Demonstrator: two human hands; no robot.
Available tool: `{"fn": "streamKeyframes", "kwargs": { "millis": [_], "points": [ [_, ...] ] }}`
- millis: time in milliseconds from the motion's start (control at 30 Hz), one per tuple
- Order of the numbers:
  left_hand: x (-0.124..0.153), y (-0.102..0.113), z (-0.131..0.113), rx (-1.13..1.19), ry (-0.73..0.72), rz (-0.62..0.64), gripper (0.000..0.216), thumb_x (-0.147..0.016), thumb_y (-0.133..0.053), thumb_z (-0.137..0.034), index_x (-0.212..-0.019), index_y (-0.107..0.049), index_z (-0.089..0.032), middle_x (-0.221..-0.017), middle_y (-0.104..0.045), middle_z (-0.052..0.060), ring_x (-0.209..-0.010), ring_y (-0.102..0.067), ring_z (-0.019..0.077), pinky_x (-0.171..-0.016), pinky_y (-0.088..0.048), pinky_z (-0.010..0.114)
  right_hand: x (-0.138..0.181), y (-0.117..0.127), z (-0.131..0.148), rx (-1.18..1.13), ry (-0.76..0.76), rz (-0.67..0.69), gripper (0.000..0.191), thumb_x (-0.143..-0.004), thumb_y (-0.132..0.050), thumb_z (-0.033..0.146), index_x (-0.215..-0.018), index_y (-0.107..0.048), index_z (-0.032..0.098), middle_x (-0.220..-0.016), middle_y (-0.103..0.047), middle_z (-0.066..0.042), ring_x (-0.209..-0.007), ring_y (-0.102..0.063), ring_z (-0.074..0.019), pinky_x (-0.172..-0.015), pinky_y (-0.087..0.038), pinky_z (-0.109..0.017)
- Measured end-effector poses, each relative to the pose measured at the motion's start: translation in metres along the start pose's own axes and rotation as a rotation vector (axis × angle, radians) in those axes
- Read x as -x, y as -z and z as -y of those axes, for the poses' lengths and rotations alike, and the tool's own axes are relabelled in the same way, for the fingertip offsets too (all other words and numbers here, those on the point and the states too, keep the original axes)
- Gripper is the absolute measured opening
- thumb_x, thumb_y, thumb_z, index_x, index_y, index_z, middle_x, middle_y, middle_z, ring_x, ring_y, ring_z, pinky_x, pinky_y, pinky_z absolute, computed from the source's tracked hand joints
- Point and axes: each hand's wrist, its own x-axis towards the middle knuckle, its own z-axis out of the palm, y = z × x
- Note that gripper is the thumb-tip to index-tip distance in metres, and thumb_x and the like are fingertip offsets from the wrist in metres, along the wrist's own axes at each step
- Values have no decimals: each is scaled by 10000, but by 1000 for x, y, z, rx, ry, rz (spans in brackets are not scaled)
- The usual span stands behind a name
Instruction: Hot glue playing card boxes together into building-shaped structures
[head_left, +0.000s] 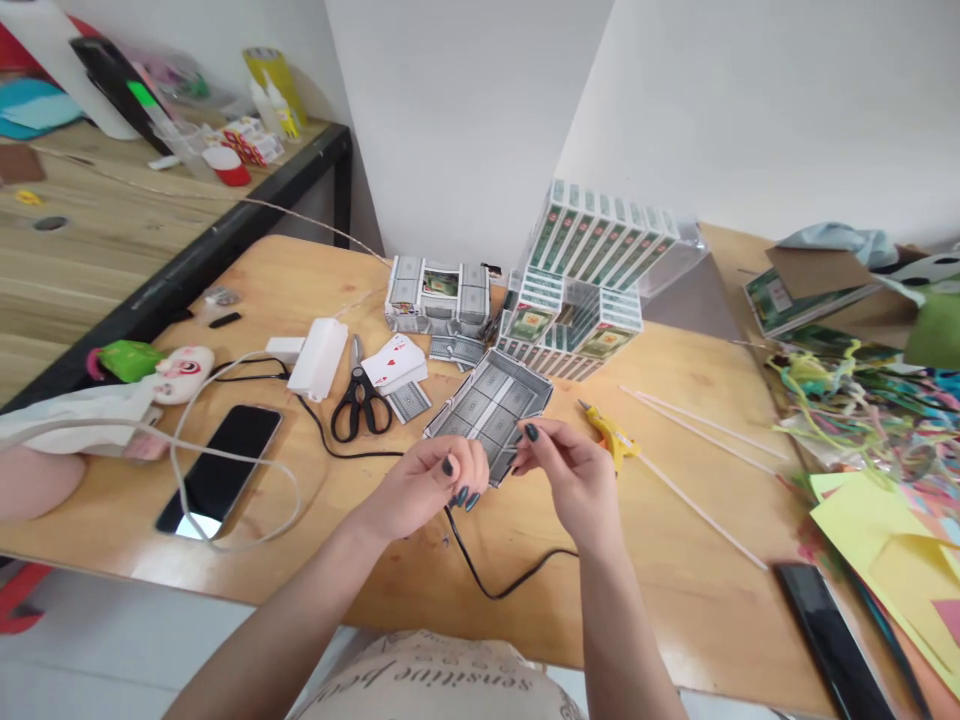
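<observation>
A shallow tray made of playing cards (491, 400), patterned grey backs facing up, lies in front of me on the wooden table. My left hand (435, 480) is closed at its near left corner, fingers curled, covering part of the rim. At the near right corner my right hand (574, 470) pinches thumb and fingers together; what is between them is hidden or too small to name. Just beyond my right hand lies a yellow hot glue gun (611, 435) with a glue stick behind it. Black scissors (360, 400) and loose playing cards (394, 362) lie left of the tray.
Behind the tray stand a card-covered structure (439, 295) and stacked card boxes (600, 240). A phone (225, 470) with a white cable is at left, beside a white power adapter (319, 358). Glue sticks (705, 425) and coloured paper (885, 560) lie right. A black cord (495, 597) runs nearby.
</observation>
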Motion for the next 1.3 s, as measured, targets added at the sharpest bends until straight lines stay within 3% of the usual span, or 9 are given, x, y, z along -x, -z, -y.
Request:
{"fn": "streamKeyframes", "kwargs": {
  "millis": [200,333,467,600,733,900,1033,1167,1300],
  "points": [
    [-4,-4,-6,443,0,80,487,-809,-608,-454,-497,-379,-158,-444,-306,-43,-465,-345,101,-524,-295,265,4,25,-22,-13,-101,-112,265,-720,-714,410,-785,-638,165,-670,-659,-17,-593,-636,-139,-556,-560,-272],
    [-1,2,-8,355,0,-103,241,-819,-616,-320,-658,-497,-186,-470,-320,-59,-454,-331,89,-514,-295,253,11,30,-36,5,-122,-130,290,-757,-664,452,-685,-577,185,-557,-604,3,-521,-601,-135,-534,-526,-276],
    [7,18,-7,18,25,-310,196,-831,-569,-362,-758,-515,-188,-549,-367,-44,-519,-381,108,-560,-339,286,15,33,-48,169,-124,-103,370,-822,-560,482,-572,-486,219,-483,-540,12,-515,-595,-156,-559,-509,-303],
    [16,34,-4,-744,-33,-359,173,-898,-422,-255,-970,-566,-192,-752,-540,26,-737,-503,162,-758,-414,347,16,39,-66,274,-138,-151,261,-778,-581,472,-756,-591,213,-633,-648,-25,-576,-632,-179,-580,-534,-331],
    [18,41,-4,-1275,-114,-95,268,-810,-417,-83,-921,-620,-218,-975,-589,68,-1022,-507,219,-950,-383,405,19,48,-78,243,-185,-247,233,-718,-582,385,-823,-629,183,-669,-662,-30,-607,-646,-181,-588,-548,-320],
    [11,41,-2,-1533,-44,151,202,-701,-489,-49,-753,-598,-211,-861,-589,33,-887,-562,200,-1089,-253,467,27,57,-78,177,-207,-258,192,-758,-493,321,-707,-606,174,-587,-623,-27,-572,-609,-170,-560,-532,-297],
    [3,51,9,-1592,3,160,305,-740,-475,-41,-950,-601,-223,-889,-644,35,-878,-584,204,-1046,-297,477,29,58,-81,192,-231,-268,360,-784,-531,492,-646,-595,166,-581,-627,-47,-557,-610,-177,-547,-536,-304],
    [-1,61,14,-1480,45,132,189,-807,-505,-124,-789,-660,-231,-765,-669,23,-802,-602,197,-934,-397,409,26,57,-85,204,-205,-338,426,-717,-610,584,-695,-618,159,-661,-656,-65,-580,-629,-185,-530,-543,-304],
    [4,59,2,-1107,107,-152,100,-772,-625,-275,-803,-684,-200,-812,-688,56,-785,-623,211,-726,-473,317,24,55,-84,126,-150,-366,435,-712,-623,571,-866,-627,164,-811,-669,-68,-643,-641,-181,-558,-552,-318]
  ]
}}
